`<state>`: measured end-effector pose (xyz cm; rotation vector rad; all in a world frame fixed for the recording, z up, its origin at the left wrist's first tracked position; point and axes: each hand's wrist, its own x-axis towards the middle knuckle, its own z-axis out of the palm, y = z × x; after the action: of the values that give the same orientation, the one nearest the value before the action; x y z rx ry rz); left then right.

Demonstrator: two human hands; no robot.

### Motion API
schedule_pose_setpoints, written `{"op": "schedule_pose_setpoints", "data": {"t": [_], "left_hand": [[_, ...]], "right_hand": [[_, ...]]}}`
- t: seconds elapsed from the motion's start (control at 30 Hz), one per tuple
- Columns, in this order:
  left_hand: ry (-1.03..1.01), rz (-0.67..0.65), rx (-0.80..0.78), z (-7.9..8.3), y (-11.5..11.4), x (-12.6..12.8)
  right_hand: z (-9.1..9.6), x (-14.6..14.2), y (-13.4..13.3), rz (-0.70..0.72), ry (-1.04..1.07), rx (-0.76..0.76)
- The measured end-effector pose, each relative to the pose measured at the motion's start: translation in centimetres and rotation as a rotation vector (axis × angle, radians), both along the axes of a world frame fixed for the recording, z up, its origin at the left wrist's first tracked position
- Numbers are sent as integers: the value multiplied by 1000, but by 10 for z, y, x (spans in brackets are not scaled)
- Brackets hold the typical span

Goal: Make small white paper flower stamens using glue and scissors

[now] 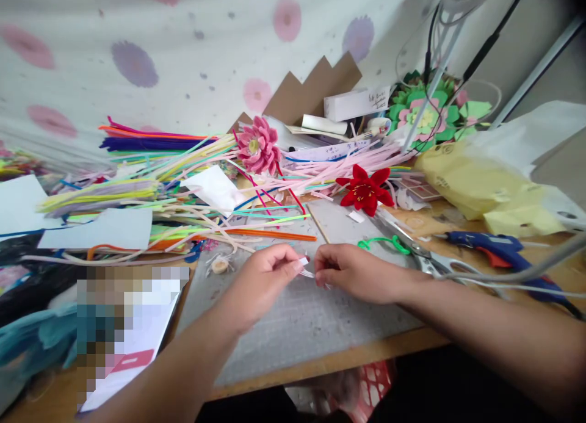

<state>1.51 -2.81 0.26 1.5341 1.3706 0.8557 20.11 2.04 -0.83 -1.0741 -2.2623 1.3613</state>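
Above the grey cutting mat (274, 343), my left hand (270, 279) is closed in a pinch, thumb against fingers. Thin white strands (306, 274) run from it to my right hand (354, 270), whose fingertips are pinched together around their other end. A small white tip shows at my left thumb; whether it is a nail or a piece of material I cannot tell. Left of my left hand lies a small round spool (220, 265) with loose white threads. Beyond my right hand are a curled green pipe cleaner (387, 245) and a red pipe-cleaner flower (365, 190).
Scissors (430, 261) and a blue glue gun (489, 246) lie right, near my right forearm. Bundles of coloured pipe cleaners (151, 143) and a pink flower (259, 145) fill the back. A partly pixelated device (151, 325) lies left; a yellow bag (480, 173) sits far right.
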Motion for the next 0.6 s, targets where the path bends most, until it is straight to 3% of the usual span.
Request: {"op": "schedule_pose_setpoints", "data": {"t": [0.17,0.27,0.43,0.6], "left_hand": [[-261,68,-83,-17,-1,0],[-352,83,-104,-24,-4,-2],[-206,42,-35,-27,-6,-4],[-114,56,15,-24,-6,-6]], "right_hand": [[-3,-4,-2,-148,203,-290],[-8,-8,-3,-164,330,-368],[-16,-9,-5,-205,384,-357],[-15,-16,-7,-202,414,-485]]}}
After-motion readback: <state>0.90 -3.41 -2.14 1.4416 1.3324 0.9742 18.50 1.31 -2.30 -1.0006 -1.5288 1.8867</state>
